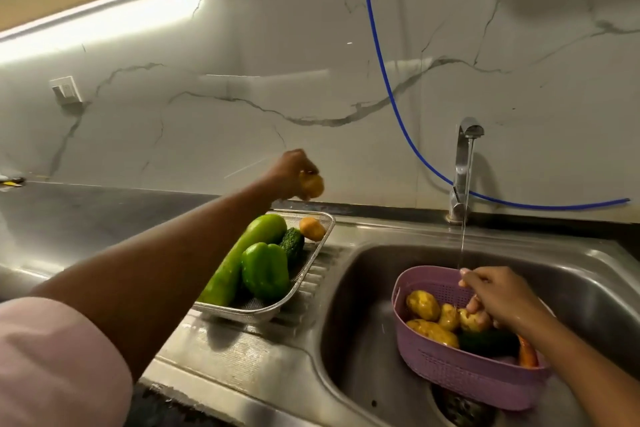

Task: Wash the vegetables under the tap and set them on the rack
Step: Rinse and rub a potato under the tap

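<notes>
The left hand (292,172) curls its fingers round a yellow potato (311,185), held in the air just above the far end of the metal mesh rack (322,243), while the right hand (498,298) reaches into the purple basket (460,371) and grips another potato (472,319) among the ones lying there. On the rack, left of the sink (363,340), lie a long green gourd (242,253), a green pepper (265,270), a cucumber (292,246) and one potato at the far end (311,228). The basket sits in the sink under the running tap (462,163) and also holds a dark cucumber (488,341) and a carrot (528,354).
</notes>
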